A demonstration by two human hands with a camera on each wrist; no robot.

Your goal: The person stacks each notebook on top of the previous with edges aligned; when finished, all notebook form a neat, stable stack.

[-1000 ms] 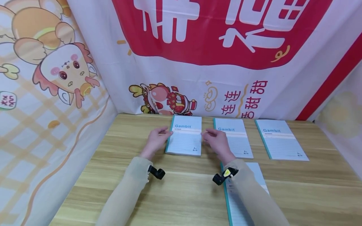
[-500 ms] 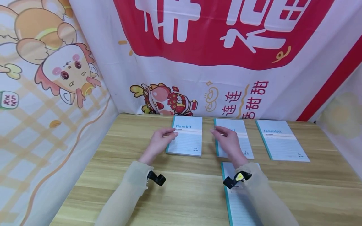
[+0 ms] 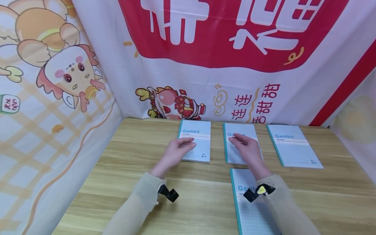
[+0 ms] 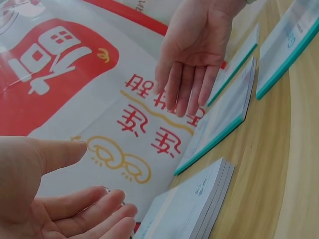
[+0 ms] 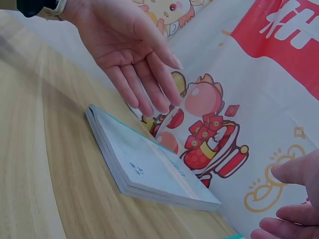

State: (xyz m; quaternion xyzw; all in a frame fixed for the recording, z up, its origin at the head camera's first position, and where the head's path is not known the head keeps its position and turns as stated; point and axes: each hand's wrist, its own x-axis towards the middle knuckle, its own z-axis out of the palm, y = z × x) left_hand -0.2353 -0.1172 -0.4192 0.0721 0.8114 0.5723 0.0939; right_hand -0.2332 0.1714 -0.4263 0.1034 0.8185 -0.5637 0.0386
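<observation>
Both hands hover over the table with relaxed fingers and hold nothing. In the head view my left hand (image 3: 175,152) is above the left part of a small stack of white notebooks (image 3: 203,148) with teal spines and "Gambit" print. The stack's layered edges (image 4: 219,199) show in the left wrist view. My right hand (image 3: 249,149) hangs over a second notebook (image 3: 231,153) and hides part of its cover. The right wrist view shows my left hand (image 5: 132,57) raised above the stack, apart from it.
Further right lies another Gambit notebook (image 3: 295,147). Nearer the front, one more notebook (image 3: 249,212) is partly under my right sleeve (image 3: 290,209). A printed cloth (image 3: 220,62) hangs behind the wooden table (image 3: 194,199).
My right hand has moved right, from beside the stack to over the second notebook. My left hand has shifted right and slightly nearer, over the stack. The notebooks have stayed put.
</observation>
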